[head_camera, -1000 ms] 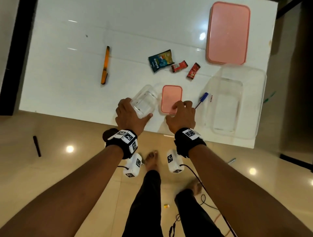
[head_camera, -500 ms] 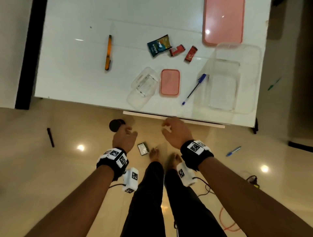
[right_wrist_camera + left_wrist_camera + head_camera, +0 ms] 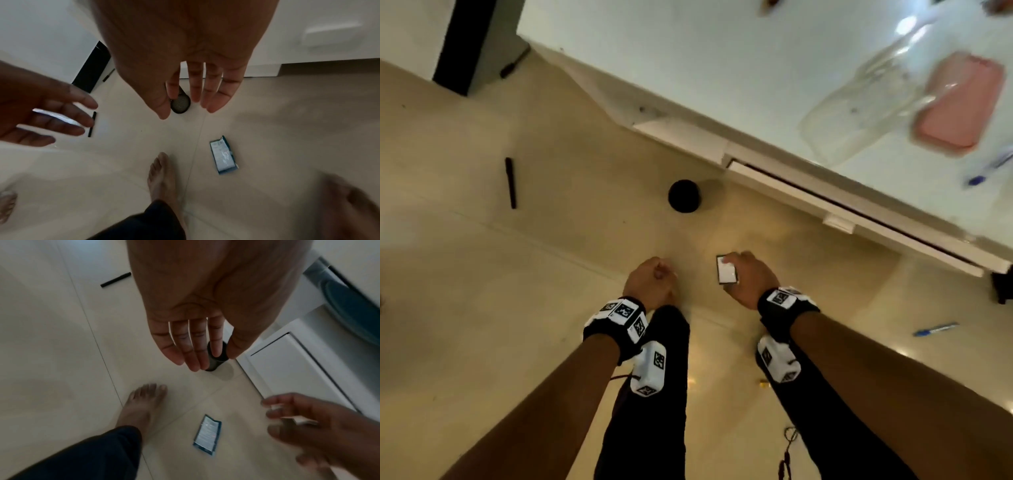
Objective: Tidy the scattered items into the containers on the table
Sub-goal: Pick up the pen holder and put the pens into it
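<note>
A small blue-edged sachet [image 3: 207, 434] lies flat on the floor tile [image 3: 482, 308], between my bare foot [image 3: 141, 407] and my right hand [image 3: 748, 279]. In the wrist views that hand hangs over it with fingers [image 3: 213, 86] straight and spread, not touching it; the sachet [image 3: 223, 156] sits well below the fingertips. In the head view the hand partly covers the packet's pale face [image 3: 726, 270], so contact looks closer there than the wrist views bear out. My left hand [image 3: 652, 286] hangs beside it, fingers [image 3: 193, 345] loose and holding nothing.

A round black mesh-topped object [image 3: 684, 196] stands on the floor ahead of my hands, near the table's edge. A black pen [image 3: 510, 182] lies off to the left, a blue pen [image 3: 935, 329] to the right. Up on the white table [image 3: 688, 51], blurred, sit a clear container [image 3: 859, 106], its pink lid [image 3: 959, 102] beside it and another blue pen [image 3: 988, 169].
</note>
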Action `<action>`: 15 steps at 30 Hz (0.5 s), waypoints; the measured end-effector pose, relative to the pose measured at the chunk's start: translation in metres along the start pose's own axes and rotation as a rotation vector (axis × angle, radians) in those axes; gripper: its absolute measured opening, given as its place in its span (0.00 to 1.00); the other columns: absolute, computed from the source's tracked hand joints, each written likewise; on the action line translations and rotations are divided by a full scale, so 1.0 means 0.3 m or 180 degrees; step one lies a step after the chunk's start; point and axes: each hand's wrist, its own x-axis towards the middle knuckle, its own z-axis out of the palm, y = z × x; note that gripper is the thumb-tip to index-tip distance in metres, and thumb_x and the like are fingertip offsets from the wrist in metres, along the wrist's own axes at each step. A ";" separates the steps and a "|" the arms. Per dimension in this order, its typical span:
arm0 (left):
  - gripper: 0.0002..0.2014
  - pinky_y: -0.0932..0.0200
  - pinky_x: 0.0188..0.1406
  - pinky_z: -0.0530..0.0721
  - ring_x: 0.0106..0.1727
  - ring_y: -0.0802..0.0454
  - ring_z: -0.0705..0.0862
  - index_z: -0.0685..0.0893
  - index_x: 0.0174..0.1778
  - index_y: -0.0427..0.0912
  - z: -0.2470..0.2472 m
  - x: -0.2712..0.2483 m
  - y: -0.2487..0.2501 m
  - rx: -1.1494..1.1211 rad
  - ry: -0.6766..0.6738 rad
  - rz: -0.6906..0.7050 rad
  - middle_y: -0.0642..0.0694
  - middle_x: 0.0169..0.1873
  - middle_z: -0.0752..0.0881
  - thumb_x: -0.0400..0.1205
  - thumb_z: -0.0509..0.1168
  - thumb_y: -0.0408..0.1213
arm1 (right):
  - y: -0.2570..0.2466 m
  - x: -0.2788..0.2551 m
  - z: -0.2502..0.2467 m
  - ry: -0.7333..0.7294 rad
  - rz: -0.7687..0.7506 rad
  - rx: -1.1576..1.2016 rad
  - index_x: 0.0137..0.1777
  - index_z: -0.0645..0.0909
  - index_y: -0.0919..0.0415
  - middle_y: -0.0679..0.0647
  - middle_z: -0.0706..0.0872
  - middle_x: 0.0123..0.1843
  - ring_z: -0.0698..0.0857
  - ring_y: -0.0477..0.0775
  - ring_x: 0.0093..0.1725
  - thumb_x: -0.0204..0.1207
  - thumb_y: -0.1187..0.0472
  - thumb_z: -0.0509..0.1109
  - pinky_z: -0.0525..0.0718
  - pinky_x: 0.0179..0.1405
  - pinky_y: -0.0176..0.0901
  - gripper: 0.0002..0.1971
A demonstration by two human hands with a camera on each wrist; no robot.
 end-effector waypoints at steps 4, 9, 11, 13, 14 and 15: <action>0.07 0.60 0.42 0.74 0.44 0.48 0.84 0.83 0.46 0.47 -0.058 0.202 -0.138 0.0167 -0.0165 0.0025 0.48 0.40 0.87 0.77 0.68 0.46 | -0.132 0.324 0.000 0.0442 0.0004 -0.0295 0.83 0.58 0.47 0.58 0.58 0.83 0.68 0.67 0.76 0.73 0.51 0.74 0.73 0.71 0.54 0.41; 0.05 0.60 0.40 0.71 0.43 0.47 0.84 0.82 0.50 0.48 -0.128 0.386 -0.216 0.0199 -0.0139 0.0017 0.50 0.37 0.85 0.80 0.67 0.42 | -0.282 0.622 -0.037 0.0674 0.0140 -0.0437 0.82 0.51 0.33 0.49 0.40 0.88 0.46 0.67 0.86 0.68 0.60 0.79 0.73 0.71 0.67 0.51; 0.06 0.60 0.40 0.73 0.42 0.46 0.84 0.83 0.51 0.46 -0.143 0.419 -0.222 0.0135 -0.0086 0.0074 0.48 0.39 0.87 0.81 0.67 0.42 | -0.304 0.687 -0.044 0.0493 0.0210 -0.0614 0.81 0.54 0.34 0.51 0.42 0.87 0.49 0.71 0.84 0.66 0.60 0.80 0.72 0.70 0.70 0.50; 0.07 0.61 0.36 0.73 0.42 0.48 0.83 0.84 0.52 0.46 -0.166 0.430 -0.207 0.0083 -0.0054 0.0167 0.49 0.41 0.87 0.81 0.67 0.43 | -0.313 0.712 -0.048 0.0437 0.0185 -0.0842 0.79 0.59 0.39 0.57 0.54 0.82 0.64 0.73 0.77 0.66 0.59 0.79 0.77 0.63 0.65 0.45; 0.07 0.62 0.33 0.73 0.41 0.49 0.83 0.83 0.52 0.47 -0.175 0.428 -0.194 0.0093 -0.0069 0.0222 0.49 0.42 0.86 0.81 0.67 0.43 | -0.313 0.704 -0.051 0.0432 0.0158 -0.0893 0.78 0.61 0.42 0.59 0.59 0.79 0.70 0.73 0.71 0.65 0.57 0.79 0.79 0.59 0.61 0.43; 0.08 0.65 0.32 0.72 0.41 0.50 0.83 0.83 0.53 0.47 -0.188 0.421 -0.175 0.0109 -0.0089 0.0275 0.50 0.43 0.87 0.81 0.66 0.44 | -0.318 0.687 -0.057 0.0435 0.0146 -0.0852 0.76 0.62 0.44 0.59 0.62 0.75 0.74 0.72 0.66 0.64 0.54 0.79 0.80 0.55 0.58 0.41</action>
